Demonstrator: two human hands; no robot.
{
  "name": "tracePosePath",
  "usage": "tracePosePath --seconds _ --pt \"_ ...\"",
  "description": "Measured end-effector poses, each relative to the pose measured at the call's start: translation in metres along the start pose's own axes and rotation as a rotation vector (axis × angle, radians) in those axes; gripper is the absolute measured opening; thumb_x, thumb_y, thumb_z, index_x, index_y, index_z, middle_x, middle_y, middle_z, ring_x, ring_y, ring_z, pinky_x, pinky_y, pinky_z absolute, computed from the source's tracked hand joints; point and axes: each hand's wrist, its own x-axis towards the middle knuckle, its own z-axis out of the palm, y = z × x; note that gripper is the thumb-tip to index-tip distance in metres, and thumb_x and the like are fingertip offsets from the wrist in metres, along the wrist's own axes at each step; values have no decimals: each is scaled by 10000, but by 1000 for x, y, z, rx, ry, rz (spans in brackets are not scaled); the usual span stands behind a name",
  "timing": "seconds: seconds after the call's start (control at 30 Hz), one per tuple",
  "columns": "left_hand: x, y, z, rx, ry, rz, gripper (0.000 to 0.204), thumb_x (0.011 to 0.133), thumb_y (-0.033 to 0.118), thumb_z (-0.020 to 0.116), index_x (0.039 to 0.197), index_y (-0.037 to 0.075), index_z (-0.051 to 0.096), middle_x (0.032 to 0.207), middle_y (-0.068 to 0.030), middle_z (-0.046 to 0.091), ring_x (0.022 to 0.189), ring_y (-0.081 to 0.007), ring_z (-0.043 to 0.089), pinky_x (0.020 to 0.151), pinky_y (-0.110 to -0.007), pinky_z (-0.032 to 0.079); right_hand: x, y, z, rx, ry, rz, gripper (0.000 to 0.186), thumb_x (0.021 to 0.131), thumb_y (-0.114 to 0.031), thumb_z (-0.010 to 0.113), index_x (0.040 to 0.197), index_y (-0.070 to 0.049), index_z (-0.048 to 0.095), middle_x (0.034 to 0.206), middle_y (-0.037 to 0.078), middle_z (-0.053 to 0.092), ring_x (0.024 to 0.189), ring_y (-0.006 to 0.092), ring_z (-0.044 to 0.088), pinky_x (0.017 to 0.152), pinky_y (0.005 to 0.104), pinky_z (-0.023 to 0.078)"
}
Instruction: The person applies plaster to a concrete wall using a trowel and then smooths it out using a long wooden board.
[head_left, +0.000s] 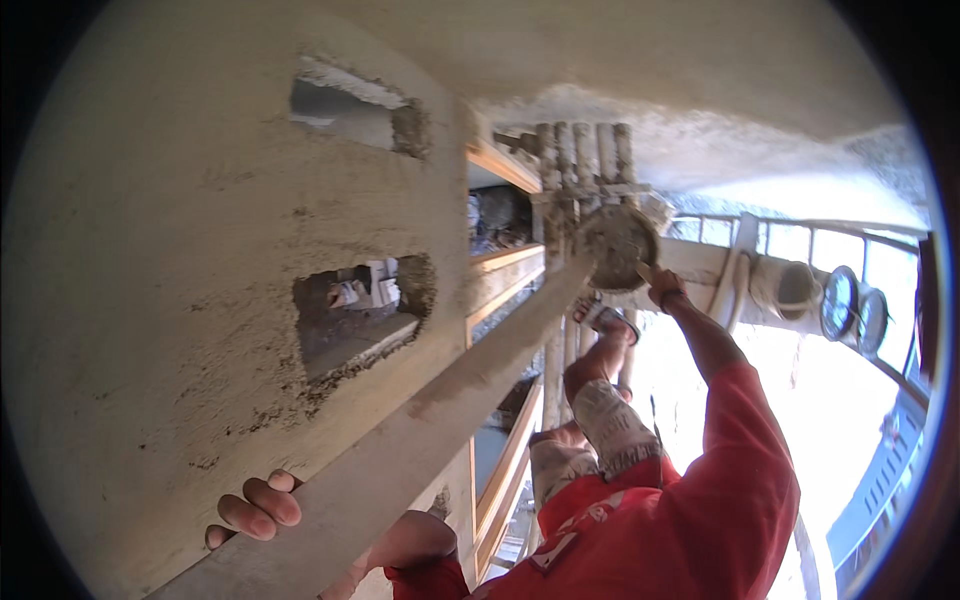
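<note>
My left hand (262, 507) is closed round the edge of a long, flat, straight board (425, 430), its fingertips curled over the upper side close to the wall. The board runs slantwise away from me, and its far end overlaps the left edge of a round pan (620, 240) with grey mortar on it. At that pan's right side, my right hand (668, 287) is closed on the short pale handle of a tool (643, 270), perhaps a trowel. Its working end cannot be made out against the mortar. The wall (200, 330) on my left carries rough plaster.
Two rectangular openings (365, 318) with ragged edges break the wall. My foot (605, 318) is on a scaffold of poles (590, 155), beside orange-edged frames (510, 450). A bucket (785, 288) and round pans (840, 303) are along a railing at right, with bright open space below.
</note>
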Motion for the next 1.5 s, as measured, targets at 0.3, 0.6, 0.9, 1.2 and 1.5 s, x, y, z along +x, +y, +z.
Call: tracePosePath --seconds 0.3,0.6,0.9,1.2,1.5 --pt "9 -18 17 -42 33 -14 763 669 418 699 1237 33 364 1009 -117 388 924 -262 367 884 -386 225 -173 -24 -70 627 144 -92 383 755 -185 586 1096 -63 464 792 250 605 780 428 584 658 488 468" --pt "19 -21 25 70 -165 262 731 704 415 692 1288 123 364 1136 -121 418 959 -284 404 884 -434 310 -194 -55 -23 770 44 -172 434 766 -284 613 1142 -100 501 835 210 627 801 358 622 685 415 487" --pt "19 48 10 -102 9 21 724 701 361 706 1273 53 385 1017 -127 440 909 -270 421 911 -443 329 -31 -25 46 516 51 219 406 767 -393 580 945 -30 619 860 198 640 835 345 621 714 440 490" --pt "-5 113 -13 -77 126 168 728 719 337 688 1294 37 358 1105 -182 444 965 -330 442 922 -488 325 -22 -36 -14 728 13 223 847 737 -619 534 1293 -21 308 1211 284 417 1116 430 436 921 537 355" --pt "-54 146 -24 1 376 270 783 686 374 721 1266 25 325 1010 -154 408 897 -288 429 967 -481 292 -203 -260 -106 2083 -660 181 588 823 -416 582 1215 -15 405 1152 217 495 1073 379 494 904 514 418"
